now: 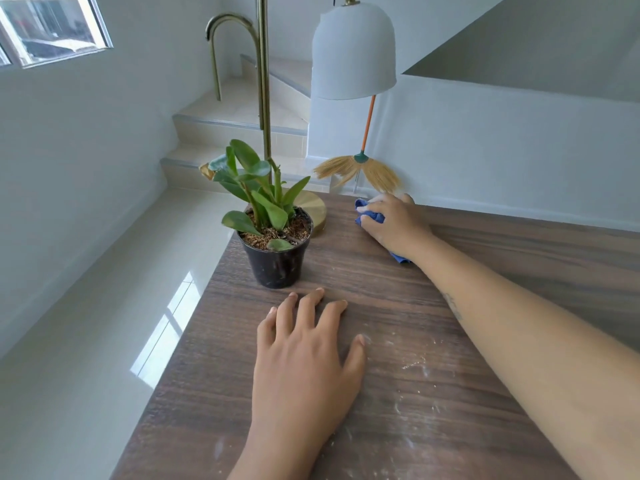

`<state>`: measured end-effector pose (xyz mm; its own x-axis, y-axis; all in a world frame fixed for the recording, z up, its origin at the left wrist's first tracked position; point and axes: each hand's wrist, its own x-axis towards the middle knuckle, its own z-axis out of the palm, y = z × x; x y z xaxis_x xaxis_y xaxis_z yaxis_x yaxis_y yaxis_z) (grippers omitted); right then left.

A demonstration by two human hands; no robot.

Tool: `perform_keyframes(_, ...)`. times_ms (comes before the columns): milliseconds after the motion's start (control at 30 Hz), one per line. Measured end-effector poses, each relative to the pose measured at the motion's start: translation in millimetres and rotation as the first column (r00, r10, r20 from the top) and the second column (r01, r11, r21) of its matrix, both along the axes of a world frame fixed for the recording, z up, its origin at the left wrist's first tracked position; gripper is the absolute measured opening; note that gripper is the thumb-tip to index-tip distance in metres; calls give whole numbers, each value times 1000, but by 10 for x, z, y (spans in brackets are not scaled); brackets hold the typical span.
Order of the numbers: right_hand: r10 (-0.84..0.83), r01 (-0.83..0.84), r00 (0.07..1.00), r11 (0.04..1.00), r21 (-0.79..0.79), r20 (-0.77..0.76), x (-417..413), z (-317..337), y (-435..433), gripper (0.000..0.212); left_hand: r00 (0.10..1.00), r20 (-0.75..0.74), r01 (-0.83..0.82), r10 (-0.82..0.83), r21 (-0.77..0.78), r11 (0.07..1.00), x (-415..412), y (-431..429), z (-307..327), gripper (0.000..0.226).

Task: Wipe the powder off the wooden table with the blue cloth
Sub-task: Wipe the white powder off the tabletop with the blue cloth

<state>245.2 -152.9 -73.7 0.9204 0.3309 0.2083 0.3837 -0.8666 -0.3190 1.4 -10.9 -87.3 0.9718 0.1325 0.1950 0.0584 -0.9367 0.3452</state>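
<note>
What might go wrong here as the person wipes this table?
The right hand presses the blue cloth at the far edge of the wooden table, so powder may fall onto the floor. A sweep leftward might bump the potted plant or lamp base. The left hand lies flat beside powder and may smear it.

R hand (394, 221): pressing blue cloth (372, 216) on far edge of wooden table (485, 244)
L hand (304, 355): flat on table, near plant pot (275, 258)
Powder (415, 365): white bits betw arms
</note>
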Motion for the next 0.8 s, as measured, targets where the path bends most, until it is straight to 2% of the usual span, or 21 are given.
perform_keyframes(167,180,-180,984,983,28,3,-559,-22,58,30,1000,-9,1,-1,4,1000,3,5,35,50)
perform_keyframes(333,377,-376,926,925,-57,-6,-899,33,-16,28,1000,-14,10,-10,1,1000,-17,29,61,48)
perform_keyframes(400,416,-416,909,909,-35,-10,-962,40,-211,28,1000,-19,20,-20,5,1000,-19,39,61,48)
perform_keyframes(567,283,-281,959,959,40,-31,-1177,-9,-780,26,1000,-13,16,-16,0,1000,-14,52,33,44)
perform_keyframes(700,95,-99,992,994,51,82,-1582,-88,-961,25,999,-31,21,-21,8,1000,4,36,32,44)
perform_keyframes(800,-52,66,976,996,-57,212,-1822,-94,-711,39,999,-46,24,-24,12,1000,15,24,54,45)
